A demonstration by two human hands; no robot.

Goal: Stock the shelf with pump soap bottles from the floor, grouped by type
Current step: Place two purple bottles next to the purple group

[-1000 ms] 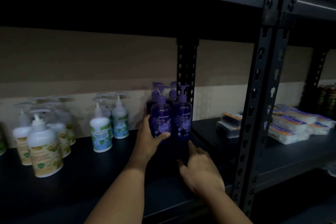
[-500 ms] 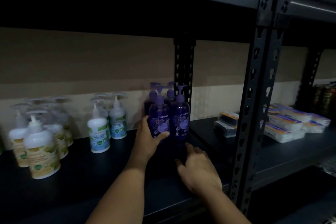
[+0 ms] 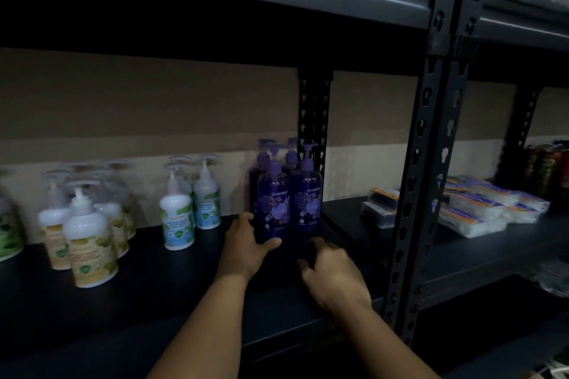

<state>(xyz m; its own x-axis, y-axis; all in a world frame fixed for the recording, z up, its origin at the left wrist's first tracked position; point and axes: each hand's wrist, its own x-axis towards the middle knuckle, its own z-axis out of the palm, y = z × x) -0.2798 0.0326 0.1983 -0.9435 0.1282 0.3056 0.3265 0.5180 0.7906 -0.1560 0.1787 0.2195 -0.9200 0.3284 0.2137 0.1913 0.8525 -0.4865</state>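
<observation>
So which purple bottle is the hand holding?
The front-left purple bottle. The left hand wraps around its base, thumb across the front. The front-right purple bottle beside it is untouched; two more stand behind.

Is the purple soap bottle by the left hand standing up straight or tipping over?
Standing up. The front-left purple bottle sits flat on the shelf, pump on top, level with its neighbour. The left hand holds its base.

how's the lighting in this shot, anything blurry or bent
Head view: dim overall, the shelf surface nearly black; the purple bottles read sharp, the white pump bottles at left smear with blur; the upright post leans from wide-angle distortion.
</observation>
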